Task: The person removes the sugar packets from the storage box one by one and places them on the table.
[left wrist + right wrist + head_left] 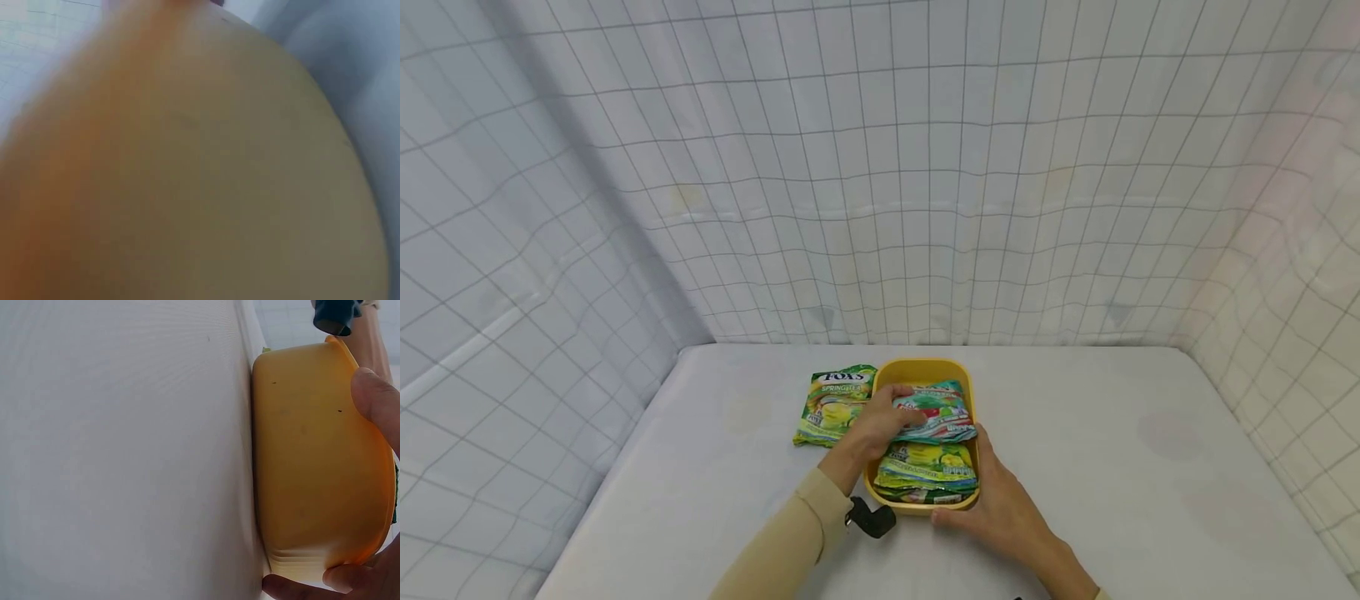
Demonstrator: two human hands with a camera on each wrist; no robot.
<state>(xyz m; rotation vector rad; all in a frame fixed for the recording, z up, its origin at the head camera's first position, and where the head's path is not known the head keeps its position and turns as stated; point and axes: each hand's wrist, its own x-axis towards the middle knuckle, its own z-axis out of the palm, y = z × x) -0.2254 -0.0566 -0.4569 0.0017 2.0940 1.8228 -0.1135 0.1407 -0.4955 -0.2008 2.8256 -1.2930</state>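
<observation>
A yellow plastic container (pixel 917 367) stands on the white table, holding candy packets. My left hand (pixel 876 425) reaches over its left rim and grips the left side of a teal candy packet (pixel 946 398) that lies in the upper part. Below that, a green-yellow candy packet (pixel 928 471) lies in the near part, over a darker one that is mostly covered. With its thumb at the near rim and its fingers along the right wall, my right hand (pixel 1003 508) holds the container. The left wrist view shows mostly a blurred sleeve and skin, with that hand's fingertips hidden.
A green Fox's Spring Tea candy packet (pixel 835 404) lies flat just left of the container. A black wrist camera (pixel 874 518) sits by the left cuff, near the container's front left corner. White grid-patterned cloth (pixel 895 167) walls in the table at back and sides.
</observation>
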